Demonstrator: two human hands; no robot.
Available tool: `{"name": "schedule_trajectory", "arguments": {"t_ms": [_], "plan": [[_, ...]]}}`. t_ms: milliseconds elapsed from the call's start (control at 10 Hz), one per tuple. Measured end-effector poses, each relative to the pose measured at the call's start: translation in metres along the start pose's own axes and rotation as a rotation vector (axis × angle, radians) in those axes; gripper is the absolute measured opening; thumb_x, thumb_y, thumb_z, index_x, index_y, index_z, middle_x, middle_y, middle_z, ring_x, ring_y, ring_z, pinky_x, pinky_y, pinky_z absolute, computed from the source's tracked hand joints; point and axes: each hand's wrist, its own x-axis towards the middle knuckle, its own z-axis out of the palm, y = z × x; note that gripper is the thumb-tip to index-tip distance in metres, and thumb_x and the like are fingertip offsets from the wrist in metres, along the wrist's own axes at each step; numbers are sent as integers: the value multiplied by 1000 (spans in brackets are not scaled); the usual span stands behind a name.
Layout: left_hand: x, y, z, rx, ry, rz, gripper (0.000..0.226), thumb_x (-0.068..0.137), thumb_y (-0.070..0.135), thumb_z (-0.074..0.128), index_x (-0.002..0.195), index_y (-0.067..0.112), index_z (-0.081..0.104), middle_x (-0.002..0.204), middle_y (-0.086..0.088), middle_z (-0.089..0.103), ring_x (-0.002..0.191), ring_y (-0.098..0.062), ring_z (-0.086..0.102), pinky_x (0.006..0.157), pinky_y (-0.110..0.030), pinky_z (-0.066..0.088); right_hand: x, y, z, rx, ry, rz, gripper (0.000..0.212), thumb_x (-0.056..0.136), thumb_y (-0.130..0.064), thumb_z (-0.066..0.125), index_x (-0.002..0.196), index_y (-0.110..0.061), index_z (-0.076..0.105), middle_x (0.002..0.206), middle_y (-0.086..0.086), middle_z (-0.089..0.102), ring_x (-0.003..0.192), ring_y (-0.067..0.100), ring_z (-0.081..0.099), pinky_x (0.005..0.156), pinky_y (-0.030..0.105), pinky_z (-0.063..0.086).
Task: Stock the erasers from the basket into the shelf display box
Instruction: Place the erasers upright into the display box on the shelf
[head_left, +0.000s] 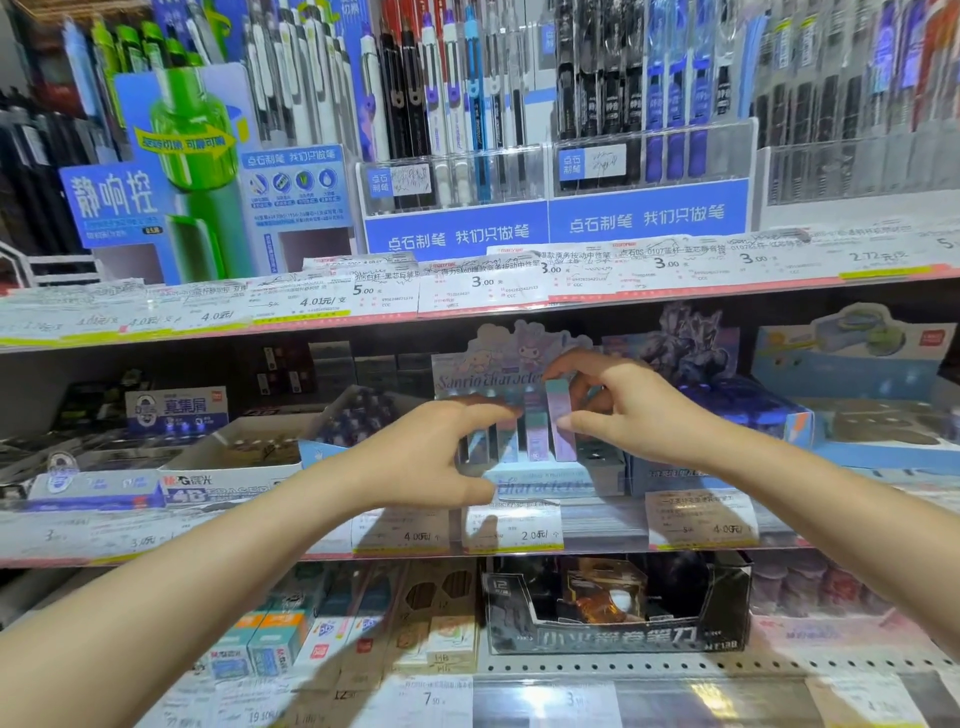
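a: erasers (524, 431) stand up tall in a row inside the display box (540, 480). that box is our marker. it sits on the middle shelf (613, 522), with a price tag (511, 527) just below it.

b: what is the right hand (631, 415) doing?

a: it pinches one tall eraser (560, 421) at the right end of the row in the box. the thumb is low on its side, one finger curls over its top, and the other fingers are bent loosely.

b: and the left hand (431, 452)?

a: it is at the left side of the box. its fingers are spread and reach over the tops of the left erasers. it may be touching them, but the picture is blurry there, so i cannot be sure. it does not seem to grip anything.

b: where is the basket?

a: i cannot see it.

b: what step is this?

a: i think it is putting an eraser into the box and keeping the row neat.

b: what next?

a: i guess the eraser needs a push straight down until it sits level with the others. then the pinch can let go without knocking them over.
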Motion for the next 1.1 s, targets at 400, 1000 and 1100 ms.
{"name": "schedule_trajectory", "arguments": {"t_ms": [400,1000,1100], "plan": [[1,-2,-1,-29,-7,3,68,77,23,65,139,25,37,145,8,41,132,-7,37,103,-18,26,-2,1,0,-5,-9,-8,33,88,-14,59,107,-34,42,78,-4,56,61,11,65,53,8,45],[2,-2,-4,-48,-47,-24,68,76,22,64,139,24,39,144,8,41,131,-6,37,105,-20,28,-1,3,-3,11,15,83,40,87,-24,56,52,-11,69,74,4,71,81,-3,64,79,44,55],[3,-3,-4,-60,-59,-26,68,75,24,63,138,25,39,144,8,41,132,-6,37,108,-24,30,-2,-2,-3,21,55,119,60,89,-18,55,34,-15,33,40,16,41,42,2,55,58,26,47]]}}
